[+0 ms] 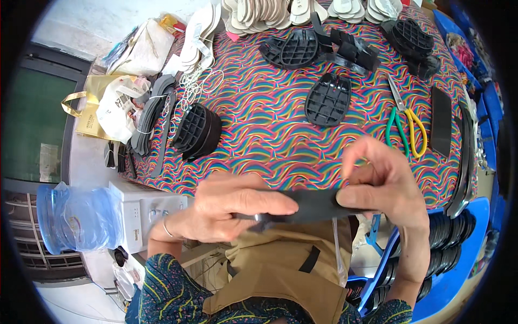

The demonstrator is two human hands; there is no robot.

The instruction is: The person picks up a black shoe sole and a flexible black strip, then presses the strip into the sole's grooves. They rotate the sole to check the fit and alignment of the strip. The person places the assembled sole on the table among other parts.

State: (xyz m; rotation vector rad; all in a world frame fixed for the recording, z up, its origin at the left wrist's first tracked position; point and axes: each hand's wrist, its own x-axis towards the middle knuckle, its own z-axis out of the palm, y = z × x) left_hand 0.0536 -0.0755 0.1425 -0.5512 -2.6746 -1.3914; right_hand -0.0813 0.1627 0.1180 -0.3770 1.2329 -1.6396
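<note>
Near the front edge of the table, a flat black strip [318, 205] is stretched level between my hands. My left hand [229, 202] is closed on its left end, index finger laid along it; something small and shiny shows beneath that finger, too blurred to name. My right hand [386, 186] pinches the strip's right part between thumb and fingers. Beyond the hands lies a single black heel piece [328, 102] with a ribbed grid. Scissors [404, 116] with one green and one yellow handle lie to the right of it.
A stack of black heel pieces [197, 132] stands at left beside bundled dark strips [154, 116] and white string [199, 81]. Pale insoles [259, 13] line the far edge. A dark flat piece [441, 121] lies at right. Blue bins [456, 283] stand below right, a water dispenser [143, 210] at left.
</note>
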